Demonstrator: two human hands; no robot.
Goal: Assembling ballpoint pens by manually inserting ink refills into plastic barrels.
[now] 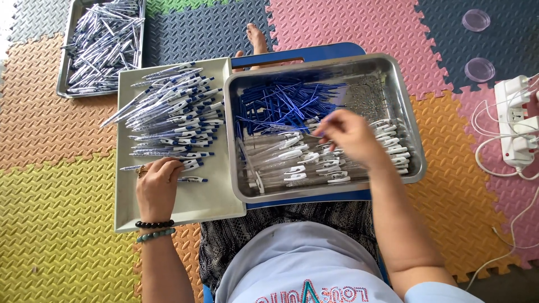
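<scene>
Two trays (236, 196) of pens (174, 112), power strip (514, 120) right.

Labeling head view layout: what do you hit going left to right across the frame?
Metal tray of pens on the floor → left hand on the white tray of assembled pens → right hand over the steel tray of pen parts → white power strip.

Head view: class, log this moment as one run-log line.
left hand: resting on white tray, on finished pen | right hand: over steel tray, picking among clear barrels | blue refills: heaped behind
</scene>
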